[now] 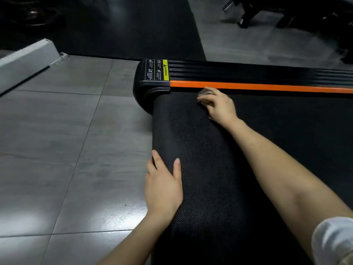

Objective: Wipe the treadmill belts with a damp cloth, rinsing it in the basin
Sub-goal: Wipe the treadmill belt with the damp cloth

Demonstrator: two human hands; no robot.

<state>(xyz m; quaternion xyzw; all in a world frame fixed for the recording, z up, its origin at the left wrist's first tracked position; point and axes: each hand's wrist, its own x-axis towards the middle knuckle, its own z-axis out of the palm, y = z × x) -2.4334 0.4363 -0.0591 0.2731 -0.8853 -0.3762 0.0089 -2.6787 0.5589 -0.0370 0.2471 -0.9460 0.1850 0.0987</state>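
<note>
Belt [210, 150] of the treadmill lies across the right half of the view. Its rounded rear end meets the tiled floor [66, 131].

1. Right grip [217, 106]: positioned on the far edge of the belt, just beside the orange rail [267, 87]. The fingers are bent down over a small grey cloth [205, 91] and press it onto the belt. Only a blurred corner of the cloth shows past the fingertips.
2. Left grip [162, 184]: rests on the rear end of the belt, where the surface curves down. The thumb lies on top, the fingers lie fairly straight along the edge, and nothing is held. It appears to brace the belt, or the person, during the wipe.
3. Basin: not in view. Its position cannot be stated.

Progress, as a judgement:
- Current step: wiping, at the rear corner next to the rail and the warning label [156, 69].
- Done: cannot be determined. The belt texture looks uniform, with no clear boundary between wet and dry areas.
- Left: probably the remaining width of this belt toward the near edge, and the length that runs out of view to the right.
- Left: a rinse of the cloth in the basin.
- Left: the other belts named in the task, none of which is visible.
</note>
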